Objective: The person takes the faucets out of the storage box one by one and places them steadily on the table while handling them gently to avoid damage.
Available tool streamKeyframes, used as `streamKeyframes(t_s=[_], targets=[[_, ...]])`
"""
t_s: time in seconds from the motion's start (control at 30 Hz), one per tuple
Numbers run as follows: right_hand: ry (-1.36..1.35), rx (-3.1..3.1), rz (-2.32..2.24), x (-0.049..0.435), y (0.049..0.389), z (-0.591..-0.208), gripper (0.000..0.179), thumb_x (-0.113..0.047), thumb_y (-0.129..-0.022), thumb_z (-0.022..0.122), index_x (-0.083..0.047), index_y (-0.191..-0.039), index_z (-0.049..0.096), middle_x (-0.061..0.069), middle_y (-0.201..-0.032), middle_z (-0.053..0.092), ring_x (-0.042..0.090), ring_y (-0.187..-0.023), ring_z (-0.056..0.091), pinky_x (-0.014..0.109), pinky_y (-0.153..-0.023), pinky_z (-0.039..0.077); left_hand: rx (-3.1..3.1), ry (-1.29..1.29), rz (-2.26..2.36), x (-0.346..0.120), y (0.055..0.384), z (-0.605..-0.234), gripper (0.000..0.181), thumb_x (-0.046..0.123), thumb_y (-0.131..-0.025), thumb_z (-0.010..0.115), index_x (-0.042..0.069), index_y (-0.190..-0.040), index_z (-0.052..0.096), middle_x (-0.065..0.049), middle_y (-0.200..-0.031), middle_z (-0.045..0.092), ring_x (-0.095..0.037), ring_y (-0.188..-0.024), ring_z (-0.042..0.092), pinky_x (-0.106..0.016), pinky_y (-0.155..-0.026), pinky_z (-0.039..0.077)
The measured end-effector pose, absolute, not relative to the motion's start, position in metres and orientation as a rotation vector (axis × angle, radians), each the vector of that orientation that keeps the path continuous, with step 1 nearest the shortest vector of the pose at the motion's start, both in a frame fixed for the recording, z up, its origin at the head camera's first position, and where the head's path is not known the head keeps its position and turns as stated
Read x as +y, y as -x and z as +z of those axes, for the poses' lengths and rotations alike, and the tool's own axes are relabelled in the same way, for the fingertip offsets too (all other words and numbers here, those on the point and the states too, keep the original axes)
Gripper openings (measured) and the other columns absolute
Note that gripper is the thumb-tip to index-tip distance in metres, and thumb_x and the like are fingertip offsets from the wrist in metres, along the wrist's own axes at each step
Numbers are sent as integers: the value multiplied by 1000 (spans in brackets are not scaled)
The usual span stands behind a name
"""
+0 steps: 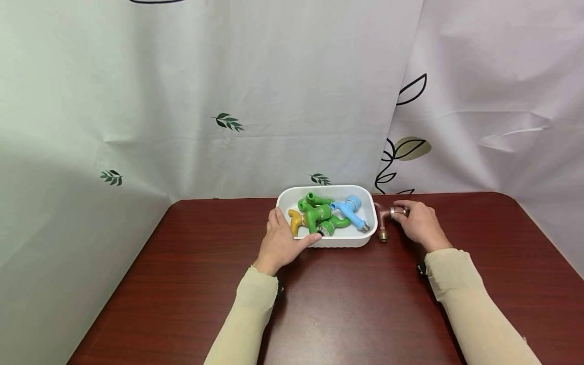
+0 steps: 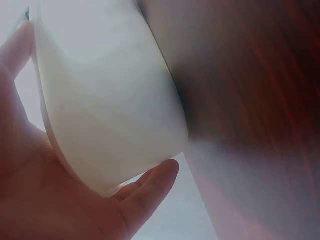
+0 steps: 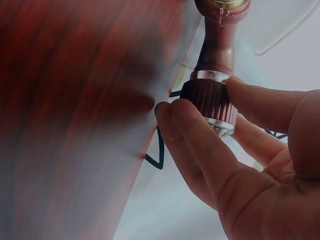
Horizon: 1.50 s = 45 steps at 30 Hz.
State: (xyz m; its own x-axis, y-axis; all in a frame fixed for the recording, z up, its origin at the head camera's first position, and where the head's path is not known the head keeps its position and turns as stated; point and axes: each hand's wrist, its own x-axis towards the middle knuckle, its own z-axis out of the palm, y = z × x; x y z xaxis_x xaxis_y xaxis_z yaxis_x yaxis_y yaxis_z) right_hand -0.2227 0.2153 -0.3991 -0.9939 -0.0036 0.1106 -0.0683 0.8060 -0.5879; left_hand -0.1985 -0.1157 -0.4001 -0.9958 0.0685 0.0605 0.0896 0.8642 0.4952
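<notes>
My left hand (image 1: pixel 279 246) holds the left end of a white plastic tub (image 1: pixel 344 243), thumb over the front rim and fingers along the side. In the left wrist view the tub's outer wall (image 2: pixel 110 105) fills the space between thumb and fingers. Inside lie several green taps (image 1: pixel 315 219), a blue tap (image 1: pixel 352 215) and a yellow tap (image 1: pixel 295 221). Just right of the tub, my right hand (image 1: pixel 423 224) pinches a dark reddish-brown tap (image 1: pixel 383 217) by its ribbed knob (image 3: pixel 209 100). Its brass-coloured threaded end (image 1: pixel 383 235) points toward me.
Both hands work near the back edge of a reddish-brown wooden table (image 1: pixel 347 304). Behind it hangs a pale curtain (image 1: pixel 274 91) printed with leaves, and more of it runs down the left side.
</notes>
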Motion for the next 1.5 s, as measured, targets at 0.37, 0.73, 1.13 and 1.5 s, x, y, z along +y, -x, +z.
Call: streamKeyframes(t_s=[0.37, 0.73, 1.13, 1.5], targets=[[-65, -2928, 924, 217, 223, -397, 44, -11, -97, 62, 6, -137, 54, 37, -128, 56, 56, -116, 50, 63, -96, 40, -2982, 136, -813, -116, 198, -399, 132, 71, -76, 73, -11, -155, 8, -24, -156, 18, -41, -137, 34, -48, -94, 50], [-81, -2967, 905, 218, 225, -399, 48, -15, -98, 62, 4, -141, 51, 37, -131, 53, 58, -120, 47, 64, -99, 38, -2991, 127, -811, -116, 199, -401, 132, 72, -76, 72, -11, -155, 7, -25, -158, 15, -42, -138, 33, -48, -96, 49], [-117, -3026, 874, 217, 225, -395, 56, -21, -96, 64, 9, -140, 48, 38, -130, 54, 58, -119, 48, 64, -98, 39, -2997, 117, -817, -116, 199, -400, 132, 72, -76, 72, -11, -155, 7, -24, -158, 14, -42, -139, 33, -48, -95, 50], [-115, -2924, 900, 208, 219, -385, 59, -21, -97, 61, 11, -143, 42, 39, -132, 50, 55, -121, 47, 64, -101, 36, -2977, 133, -826, -116, 199, -401, 131, 72, -76, 72, -11, -155, 9, -24, -155, 18, -41, -133, 37, -48, -91, 52]])
